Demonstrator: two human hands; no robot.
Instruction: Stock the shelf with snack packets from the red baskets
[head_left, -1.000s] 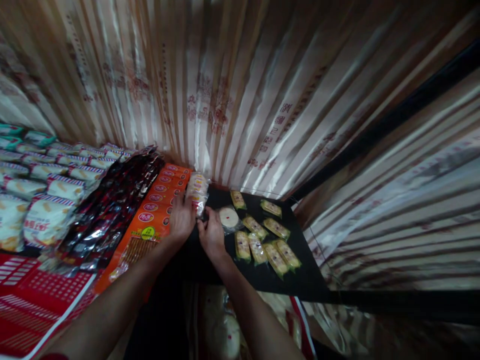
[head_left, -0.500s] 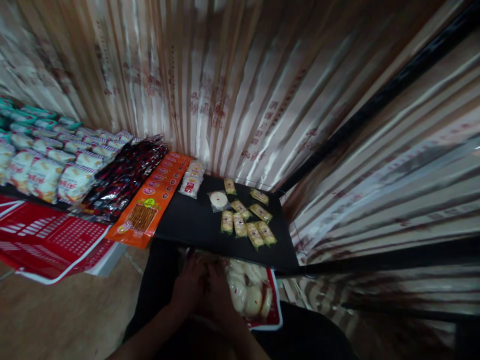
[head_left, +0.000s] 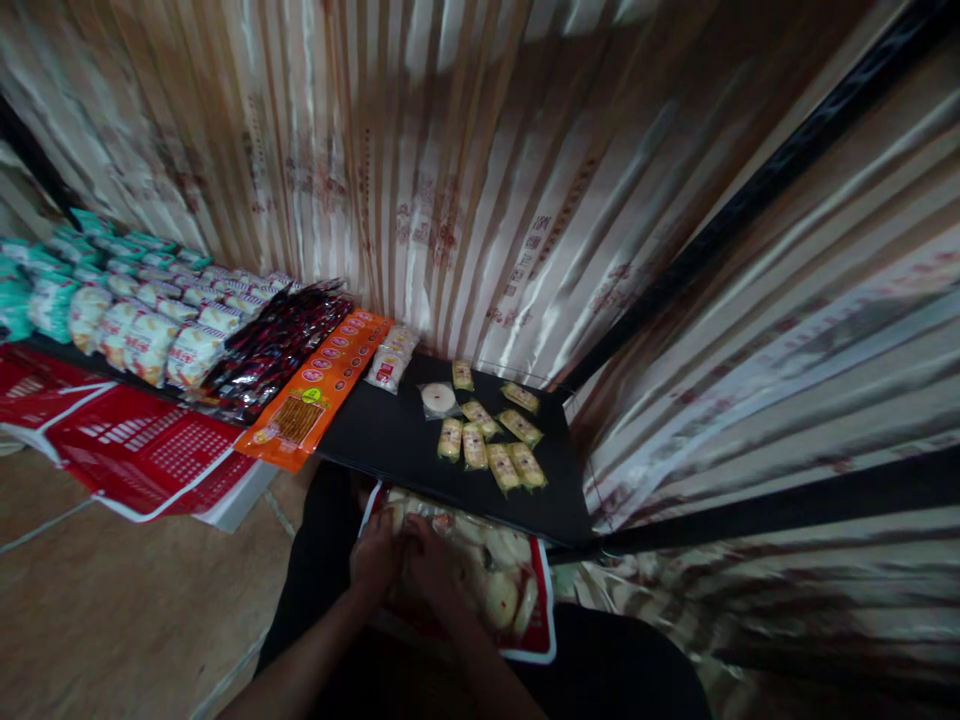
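My left hand [head_left: 373, 553] and my right hand [head_left: 435, 562] are close together over a red basket with a white rim [head_left: 550, 610] in my lap. The fingers of both are curled and pressed inward; whatever lies between them is dark and hidden. Under and around them, the basket holds several pale round wrapped cakes [head_left: 501, 598], some with a red dot. Just beyond it, on a black shelf [head_left: 382, 440], lie one white round wrapped cake [head_left: 439, 400] and several small yellow-green wrapped packets [head_left: 475, 446].
To the left on the shelf are small white packets [head_left: 393, 358], an orange snack bag [head_left: 315, 390], dark shiny packets [head_left: 289, 340], and rows of white and teal bags [head_left: 142, 335]. More red baskets [head_left: 161, 445] stand below. Striped sheeting [head_left: 450, 200] hangs behind black posts [head_left: 720, 230].
The view has shifted slightly left, showing more teal bags and basket. My hands stay together over the basket, and more of its left side and contents shows around them.
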